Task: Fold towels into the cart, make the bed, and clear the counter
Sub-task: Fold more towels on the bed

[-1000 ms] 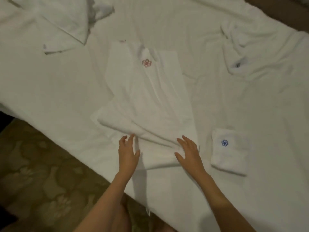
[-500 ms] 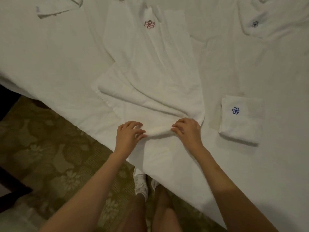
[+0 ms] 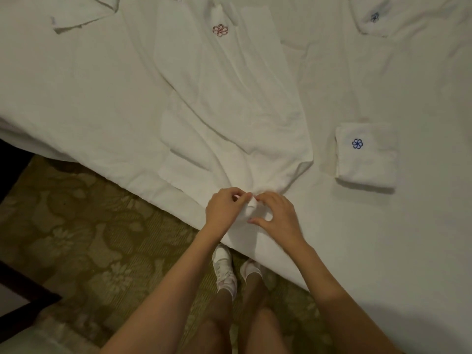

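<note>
A long white towel (image 3: pixel 224 103) with a pink flower emblem lies spread on the white bed (image 3: pixel 76 98), its near end bunched at the bed's edge. My left hand (image 3: pixel 223 210) and my right hand (image 3: pixel 277 215) are close together there, both pinching the towel's near end between fingers and thumb. To the right sits a folded white towel (image 3: pixel 366 159) with a blue flower emblem.
Another crumpled white towel (image 3: pixel 84 16) lies at the top left and one with a blue emblem (image 3: pixel 375 19) at the top right. The bed's edge runs diagonally; below it are patterned carpet (image 3: pixel 89 238), my shoes, and dark furniture (image 3: pixel 23 295) at the lower left.
My hands went from lying flat on the towel to gripping its near end, then drew together at the bed's edge. The view shifted down toward the floor.
</note>
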